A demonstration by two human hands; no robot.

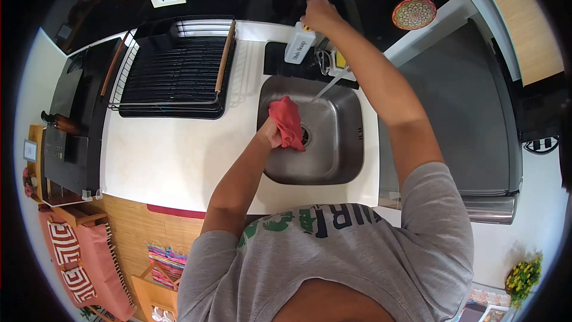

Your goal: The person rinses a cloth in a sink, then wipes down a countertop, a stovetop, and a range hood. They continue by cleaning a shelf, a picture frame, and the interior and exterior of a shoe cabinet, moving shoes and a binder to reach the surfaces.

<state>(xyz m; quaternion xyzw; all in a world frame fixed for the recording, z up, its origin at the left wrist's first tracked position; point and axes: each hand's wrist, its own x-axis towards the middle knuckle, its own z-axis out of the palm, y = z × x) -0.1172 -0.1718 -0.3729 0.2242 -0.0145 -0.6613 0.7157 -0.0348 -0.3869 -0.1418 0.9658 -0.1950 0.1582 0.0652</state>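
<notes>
Red cloth [288,122] drapes over the left grip [273,133].

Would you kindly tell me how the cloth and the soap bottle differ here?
The cloth is red, while the soap bottle is mostly white. The cloth is limp and rumpled; the soap bottle looks stiff and straight-sided. The cloth shows no lettering, whereas the soap bottle reads "Dish Soap". The cloth is over the sink; the soap bottle is beyond the sink's back edge. Both are left of the running water in the picture.
</notes>
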